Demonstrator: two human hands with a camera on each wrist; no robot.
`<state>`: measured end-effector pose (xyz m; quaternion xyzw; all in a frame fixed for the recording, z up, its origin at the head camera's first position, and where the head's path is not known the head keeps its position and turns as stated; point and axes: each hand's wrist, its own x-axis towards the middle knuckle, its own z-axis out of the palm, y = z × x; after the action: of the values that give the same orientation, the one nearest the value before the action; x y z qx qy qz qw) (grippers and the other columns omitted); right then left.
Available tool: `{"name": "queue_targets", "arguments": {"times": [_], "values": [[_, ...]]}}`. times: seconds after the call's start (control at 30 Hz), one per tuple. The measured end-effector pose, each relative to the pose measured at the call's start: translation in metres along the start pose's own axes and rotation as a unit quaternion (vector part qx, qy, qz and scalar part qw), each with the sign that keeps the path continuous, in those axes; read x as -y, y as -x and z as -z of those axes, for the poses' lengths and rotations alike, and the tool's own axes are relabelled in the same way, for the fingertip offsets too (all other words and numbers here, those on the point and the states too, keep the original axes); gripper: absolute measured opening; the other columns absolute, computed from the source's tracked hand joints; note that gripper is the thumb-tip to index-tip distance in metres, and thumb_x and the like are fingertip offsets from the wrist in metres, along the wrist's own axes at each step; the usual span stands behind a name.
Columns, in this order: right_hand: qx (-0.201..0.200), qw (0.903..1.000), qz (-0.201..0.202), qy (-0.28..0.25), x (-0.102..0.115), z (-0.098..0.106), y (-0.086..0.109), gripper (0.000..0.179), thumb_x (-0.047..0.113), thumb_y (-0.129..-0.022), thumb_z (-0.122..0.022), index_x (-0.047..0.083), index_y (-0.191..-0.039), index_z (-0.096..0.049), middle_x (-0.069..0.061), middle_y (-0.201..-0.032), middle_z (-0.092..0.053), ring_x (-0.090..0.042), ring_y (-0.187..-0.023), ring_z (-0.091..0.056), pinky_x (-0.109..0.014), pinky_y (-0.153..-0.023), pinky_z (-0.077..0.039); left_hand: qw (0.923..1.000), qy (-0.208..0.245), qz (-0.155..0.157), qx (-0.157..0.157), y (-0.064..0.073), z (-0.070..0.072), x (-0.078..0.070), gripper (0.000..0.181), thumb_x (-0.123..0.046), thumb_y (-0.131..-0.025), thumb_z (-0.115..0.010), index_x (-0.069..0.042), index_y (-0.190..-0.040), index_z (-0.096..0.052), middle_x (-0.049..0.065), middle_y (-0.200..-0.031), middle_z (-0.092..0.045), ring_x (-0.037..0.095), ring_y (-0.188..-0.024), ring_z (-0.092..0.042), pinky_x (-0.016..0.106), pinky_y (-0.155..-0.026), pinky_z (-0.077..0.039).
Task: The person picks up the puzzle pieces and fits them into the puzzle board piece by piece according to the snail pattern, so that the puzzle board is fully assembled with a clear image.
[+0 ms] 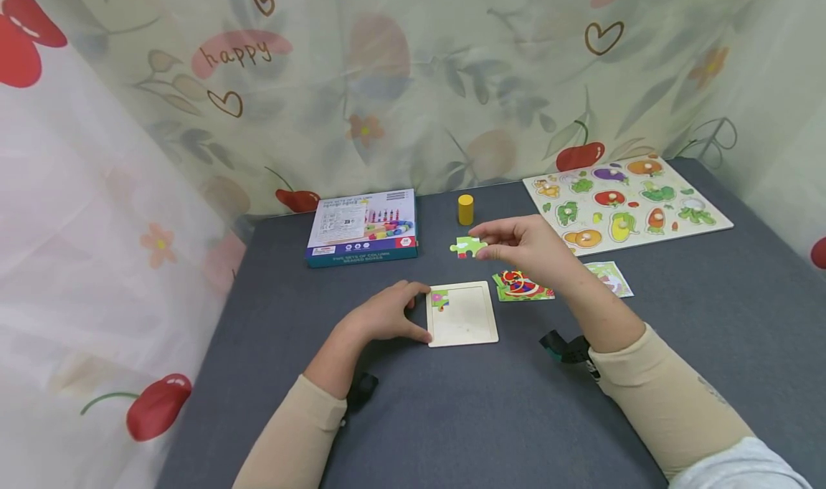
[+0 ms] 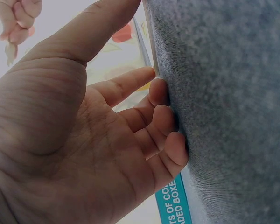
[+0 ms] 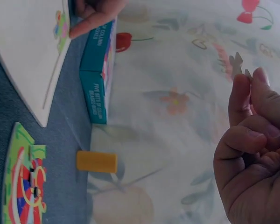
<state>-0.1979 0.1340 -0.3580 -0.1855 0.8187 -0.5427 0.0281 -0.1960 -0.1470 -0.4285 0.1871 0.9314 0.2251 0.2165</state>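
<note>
My right hand pinches a green jigsaw puzzle piece between thumb and fingertips, raised above the table. In the right wrist view this piece shows nearly edge-on. A square wooden puzzle tray lies flat, with one small green and pink piece in its upper left corner. Beside the tray's left edge, my left hand touches it with thumb and index fingertip spread apart. Its other fingers rest on the cloth in the left wrist view. More colourful puzzle pieces lie right of the tray.
A flat boxed set lies at the back left, and a yellow cylinder stands right of it. A vegetable puzzle board occupies the back right. Under my right forearm lies another pale printed piece. A patterned curtain hangs behind the table.
</note>
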Motion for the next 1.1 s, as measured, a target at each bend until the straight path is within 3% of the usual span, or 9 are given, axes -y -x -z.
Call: {"name": "queue_targets", "arguments": {"times": [0.5,0.73,1.1], "values": [[0.053,0.9983,-0.020,0.017,-0.033,-0.029,-0.013,0.032,0.009,-0.091,-0.079,0.002,-0.121,-0.074,-0.006,-0.098,-0.074,-0.025,-0.088,-0.065,-0.036,-0.074,-0.054,1.0000,0.003,0.001,0.004,-0.001,0.000,0.002,0.086,-0.046,-0.078,-0.089,-0.020,-0.150,-0.050,0.004,-0.116,-0.054,0.023,-0.104,-0.053,0.041,-0.087,-0.048],[0.077,0.9960,-0.019,0.041,-0.044,-0.038,-0.018,0.030,0.011,-0.092,-0.078,0.002,-0.120,-0.075,-0.003,-0.090,-0.072,-0.022,-0.080,-0.061,-0.028,-0.066,-0.047,1.0000,0.001,-0.002,0.003,-0.002,-0.001,0.003,0.086,-0.045,-0.079,-0.089,-0.020,-0.151,-0.049,0.003,-0.115,-0.054,0.022,-0.102,-0.053,0.040,-0.085,-0.048],[0.099,0.9927,-0.032,0.061,-0.059,-0.044,-0.021,0.026,0.013,-0.094,-0.076,0.003,-0.118,-0.075,0.000,-0.090,-0.074,-0.018,-0.078,-0.060,-0.031,-0.069,-0.046,1.0000,0.002,-0.007,0.007,0.000,0.001,0.002,0.087,-0.046,-0.079,-0.088,-0.019,-0.152,-0.049,0.003,-0.114,-0.054,0.022,-0.102,-0.053,0.040,-0.084,-0.048]]}}
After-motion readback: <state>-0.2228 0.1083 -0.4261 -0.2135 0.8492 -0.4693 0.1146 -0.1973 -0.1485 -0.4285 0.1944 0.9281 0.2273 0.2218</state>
